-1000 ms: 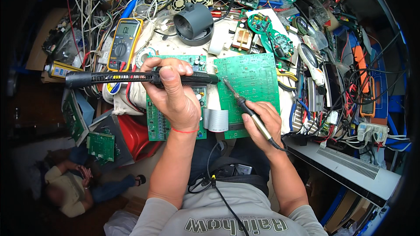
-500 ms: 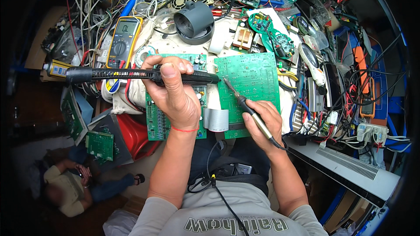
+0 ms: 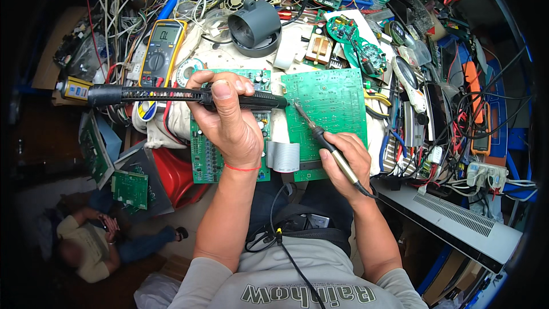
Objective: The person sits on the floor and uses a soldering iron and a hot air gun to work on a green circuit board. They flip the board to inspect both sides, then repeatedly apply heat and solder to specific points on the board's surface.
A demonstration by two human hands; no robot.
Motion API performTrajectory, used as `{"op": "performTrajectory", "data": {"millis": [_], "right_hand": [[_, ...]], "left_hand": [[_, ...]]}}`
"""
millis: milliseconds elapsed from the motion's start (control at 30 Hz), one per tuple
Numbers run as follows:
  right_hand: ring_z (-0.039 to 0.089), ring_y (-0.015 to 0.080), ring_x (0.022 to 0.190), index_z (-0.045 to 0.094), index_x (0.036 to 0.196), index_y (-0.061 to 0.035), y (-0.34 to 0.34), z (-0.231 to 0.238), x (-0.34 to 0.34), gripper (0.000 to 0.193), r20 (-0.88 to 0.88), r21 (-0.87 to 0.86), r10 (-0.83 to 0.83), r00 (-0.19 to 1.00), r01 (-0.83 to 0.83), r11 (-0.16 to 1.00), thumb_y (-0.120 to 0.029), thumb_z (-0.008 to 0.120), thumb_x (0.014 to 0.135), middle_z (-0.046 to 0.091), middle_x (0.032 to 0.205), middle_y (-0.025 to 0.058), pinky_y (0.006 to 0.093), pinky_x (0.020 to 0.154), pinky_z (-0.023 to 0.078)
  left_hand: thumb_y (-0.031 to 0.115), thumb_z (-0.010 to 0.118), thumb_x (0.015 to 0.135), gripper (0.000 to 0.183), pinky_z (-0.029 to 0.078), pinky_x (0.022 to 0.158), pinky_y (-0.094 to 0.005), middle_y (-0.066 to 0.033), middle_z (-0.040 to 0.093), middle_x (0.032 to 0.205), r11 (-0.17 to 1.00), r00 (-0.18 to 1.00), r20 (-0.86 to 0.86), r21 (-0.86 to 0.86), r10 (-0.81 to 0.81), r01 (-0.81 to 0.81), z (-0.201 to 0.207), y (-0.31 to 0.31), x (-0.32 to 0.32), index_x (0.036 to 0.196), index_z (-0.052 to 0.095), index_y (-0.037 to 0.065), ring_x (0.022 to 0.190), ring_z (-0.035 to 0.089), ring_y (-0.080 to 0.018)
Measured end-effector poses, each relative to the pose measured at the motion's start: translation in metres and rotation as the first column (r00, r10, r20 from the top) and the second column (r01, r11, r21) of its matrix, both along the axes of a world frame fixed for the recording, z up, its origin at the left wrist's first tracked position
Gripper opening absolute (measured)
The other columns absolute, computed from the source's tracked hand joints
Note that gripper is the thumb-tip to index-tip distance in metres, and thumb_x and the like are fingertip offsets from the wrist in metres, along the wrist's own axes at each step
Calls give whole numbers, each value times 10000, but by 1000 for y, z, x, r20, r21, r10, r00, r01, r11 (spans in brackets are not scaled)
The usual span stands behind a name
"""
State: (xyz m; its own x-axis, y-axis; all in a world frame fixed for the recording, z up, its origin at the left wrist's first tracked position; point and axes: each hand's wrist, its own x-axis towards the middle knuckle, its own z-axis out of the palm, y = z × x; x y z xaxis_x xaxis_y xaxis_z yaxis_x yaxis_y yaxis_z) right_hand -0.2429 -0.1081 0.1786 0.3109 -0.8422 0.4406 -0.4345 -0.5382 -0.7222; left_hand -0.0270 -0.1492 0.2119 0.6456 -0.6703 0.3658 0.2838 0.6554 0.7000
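My left hand (image 3: 233,120) is closed round a long black solder sucker (image 3: 163,96), its thumb lying along the top. The sucker's nozzle points right, at the left part of a green circuit board (image 3: 337,114) lying solder side up. My right hand (image 3: 347,163) grips a soldering iron (image 3: 341,163) like a pen. The iron's tip meets the board close beside the nozzle; exact contact is too small to tell. A second green board (image 3: 206,154), crowded with components, lies partly hidden under my left hand and forearm. A grey ribbon cable (image 3: 283,156) bridges the two boards.
A yellow multimeter (image 3: 161,54) lies at the left. Behind the boards are a grey round holder (image 3: 254,26), a transformer (image 3: 319,47) and round green boards (image 3: 366,57). Yellow-handled pliers (image 3: 377,105) and tangled cables sit right. A seated person (image 3: 91,240) is at lower left.
Both hands keep nearly the same pose. The iron's tip and the solder sucker's nozzle stay side by side on the board, with only a slight shift in the view.
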Motion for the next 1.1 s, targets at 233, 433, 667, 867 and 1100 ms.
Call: {"op": "performTrajectory", "data": {"millis": [233,433,667,867,1100], "right_hand": [[706,319,882,723,1130,17,0,-1,0,325,-11,-8,2,1000,-2,1000,-33,797,818,743,973,159,396,814,563],[707,318,878,725,1132,18,-1,0,-1,327,-5,-6,13,1000,-13,1000,-29,796,816,742,967,158,394,812,566],[707,316,878,732,1130,9,-2,-2,-1,330,4,-23,24,1000,-24,999,-23,797,809,742,968,157,392,805,568],[706,315,885,734,1130,8,-1,-2,-1,330,-3,-30,17,1000,-17,999,-20,799,807,743,976,156,392,804,568],[707,320,884,733,1134,15,0,-2,-2,336,-4,-5,6,1000,-6,1000,-19,801,807,746,978,159,394,805,569]], "left_hand": [[291,690,1030,404,478,784,-344,-62,578,873,1000,1000,-27,10,-9,9,-1,0,-2,1218,416,61,790,530,-159],[304,696,1026,416,478,781,-343,-64,580,875,1000,1000,-10,5,-1,1,-2,0,-2,1212,422,53,790,531,-161],[318,693,1029,424,480,779,-340,-65,577,871,1000,1000,-13,1,4,-4,-2,0,-1,1217,429,45,791,534,-161],[314,689,1032,420,482,780,-343,-66,576,874,1000,1000,-4,0,-3,3,-3,0,2,1230,432,48,792,533,-161],[307,683,1036,412,481,780,-346,-65,576,874,1000,1000,-3,-8,1,-1,-5,0,2,1235,432,49,789,531,-162]]}}
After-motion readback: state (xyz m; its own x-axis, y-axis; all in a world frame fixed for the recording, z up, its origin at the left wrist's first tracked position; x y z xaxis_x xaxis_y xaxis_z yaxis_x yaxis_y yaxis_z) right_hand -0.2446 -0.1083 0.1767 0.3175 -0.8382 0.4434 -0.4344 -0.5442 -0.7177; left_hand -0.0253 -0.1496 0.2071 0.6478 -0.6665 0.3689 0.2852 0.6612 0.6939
